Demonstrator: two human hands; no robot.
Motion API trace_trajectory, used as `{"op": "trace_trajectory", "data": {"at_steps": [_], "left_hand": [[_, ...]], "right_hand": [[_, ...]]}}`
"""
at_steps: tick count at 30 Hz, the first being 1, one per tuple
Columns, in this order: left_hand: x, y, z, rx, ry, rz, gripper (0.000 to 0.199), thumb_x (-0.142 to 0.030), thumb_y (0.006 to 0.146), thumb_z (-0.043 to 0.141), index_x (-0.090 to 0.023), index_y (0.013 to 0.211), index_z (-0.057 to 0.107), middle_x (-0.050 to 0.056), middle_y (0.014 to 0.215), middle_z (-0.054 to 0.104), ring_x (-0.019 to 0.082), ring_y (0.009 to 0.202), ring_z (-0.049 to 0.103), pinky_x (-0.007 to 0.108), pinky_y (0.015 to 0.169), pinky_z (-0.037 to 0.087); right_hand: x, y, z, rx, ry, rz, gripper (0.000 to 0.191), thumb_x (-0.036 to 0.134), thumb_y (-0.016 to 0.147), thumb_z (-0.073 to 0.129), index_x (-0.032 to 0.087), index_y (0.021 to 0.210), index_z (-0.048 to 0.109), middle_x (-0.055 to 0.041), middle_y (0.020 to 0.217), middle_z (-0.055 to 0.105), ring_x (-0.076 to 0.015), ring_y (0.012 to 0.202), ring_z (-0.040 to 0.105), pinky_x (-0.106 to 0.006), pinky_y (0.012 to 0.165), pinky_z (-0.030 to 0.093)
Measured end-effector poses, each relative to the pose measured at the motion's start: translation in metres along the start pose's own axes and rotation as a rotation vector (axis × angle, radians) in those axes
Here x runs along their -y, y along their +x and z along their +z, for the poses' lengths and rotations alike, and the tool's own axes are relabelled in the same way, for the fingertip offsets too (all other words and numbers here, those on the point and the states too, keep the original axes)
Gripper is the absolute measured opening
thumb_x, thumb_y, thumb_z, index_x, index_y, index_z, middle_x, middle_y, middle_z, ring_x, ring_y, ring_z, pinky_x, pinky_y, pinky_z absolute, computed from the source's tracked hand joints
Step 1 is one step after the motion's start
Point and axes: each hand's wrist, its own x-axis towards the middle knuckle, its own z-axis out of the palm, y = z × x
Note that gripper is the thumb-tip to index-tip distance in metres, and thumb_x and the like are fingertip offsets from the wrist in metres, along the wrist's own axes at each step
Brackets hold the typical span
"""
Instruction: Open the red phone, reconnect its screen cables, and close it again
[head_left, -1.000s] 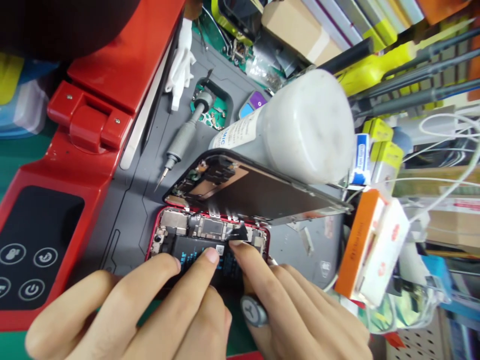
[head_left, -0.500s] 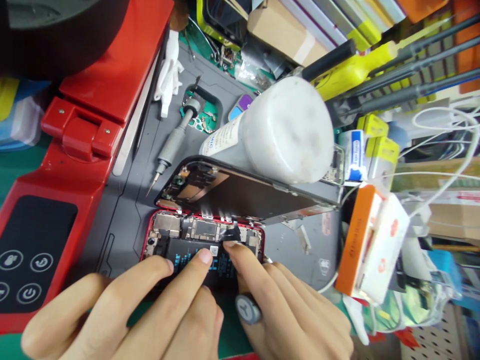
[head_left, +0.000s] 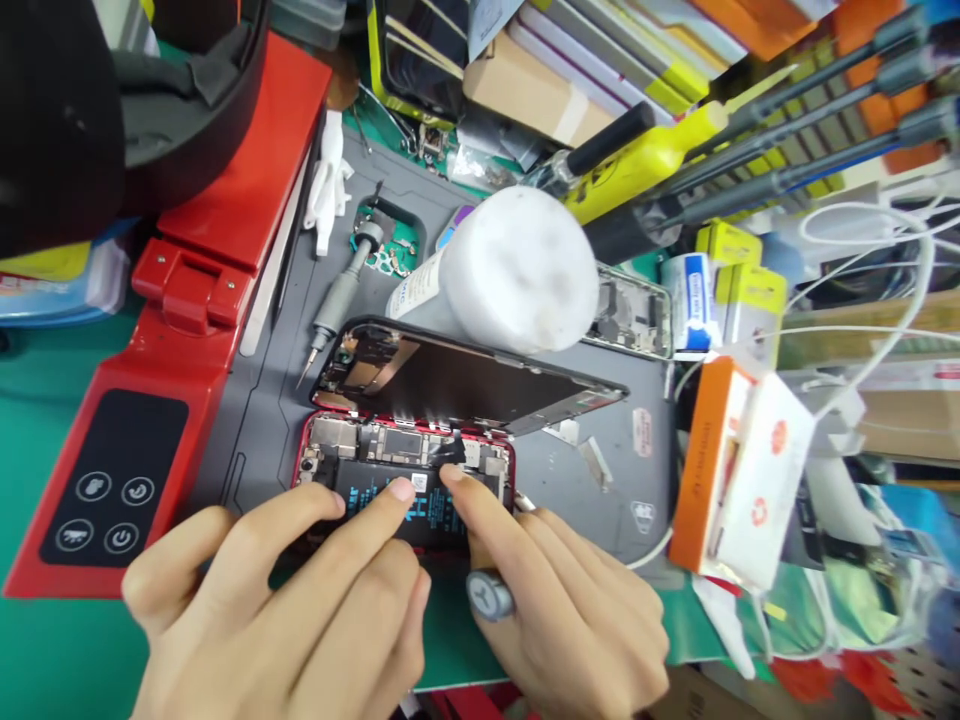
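Observation:
An opened red phone [head_left: 334, 435] lies on the grey mat, its inside showing a black battery [head_left: 375, 480] with blue print. Its screen [head_left: 472, 380] stands tilted up behind it, leaning against a white bottle [head_left: 521, 270]. My left hand [head_left: 300, 600] rests fingertips on the battery, fingers apart, nothing held. The index fingertip of my right hand [head_left: 562, 600] touches the battery's upper edge beside a black strip [head_left: 448, 452]. A grey screwdriver [head_left: 491, 595] is held in the curled fingers of my right hand, its cap end showing.
A red device with a black button panel [head_left: 116, 480] stands at the left. Another grey screwdriver [head_left: 341, 295] lies on the mat [head_left: 622, 450]. An orange and white box [head_left: 701, 470] sits to the right. Yellow-handled tools [head_left: 645, 165] and a phone frame [head_left: 634, 315] are behind the bottle.
The view has shifted, showing more of the red device and the phone frame behind the bottle. Both hands keep nearly the same places on the phone.

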Motion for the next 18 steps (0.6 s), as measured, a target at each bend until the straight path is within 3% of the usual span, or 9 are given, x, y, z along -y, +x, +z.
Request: {"op": "trace_trajectory", "data": {"at_steps": [5, 12, 18], "left_hand": [[-0.004, 0.000, 0.000, -0.001, 0.026, -0.026, 0.014, -0.025, 0.107, 0.068, -0.027, 0.097, 0.079, -0.018, 0.119, 0.083, 0.021, 0.101, 0.070, 0.045, 0.082, 0.040], [-0.005, 0.007, -0.004, 0.009, 0.022, -0.018, 0.015, -0.023, 0.106, 0.070, -0.027, 0.094, 0.078, -0.017, 0.116, 0.084, 0.021, 0.100, 0.069, 0.045, 0.083, 0.038], [-0.007, 0.008, -0.005, -0.009, 0.040, 0.011, 0.018, -0.018, 0.106, 0.069, -0.025, 0.091, 0.076, -0.013, 0.112, 0.085, 0.022, 0.098, 0.068, 0.046, 0.084, 0.037]], "right_hand": [[0.002, 0.006, -0.001, 0.015, -0.045, -0.028, 0.047, -0.005, 0.100, 0.047, 0.004, 0.142, 0.066, 0.0000, 0.069, 0.066, -0.0131, 0.060, 0.053, -0.031, 0.063, 0.041], [0.004, 0.017, -0.007, 0.076, -0.088, -0.075, 0.044, -0.008, 0.097, 0.042, 0.001, 0.131, 0.067, -0.0002, 0.072, 0.066, -0.0140, 0.060, 0.053, -0.034, 0.059, 0.038], [0.004, 0.008, -0.004, -0.011, -0.016, -0.028, 0.037, -0.002, 0.103, 0.048, 0.004, 0.133, 0.068, 0.0035, 0.064, 0.058, -0.0122, 0.057, 0.048, -0.032, 0.057, 0.035]]}}
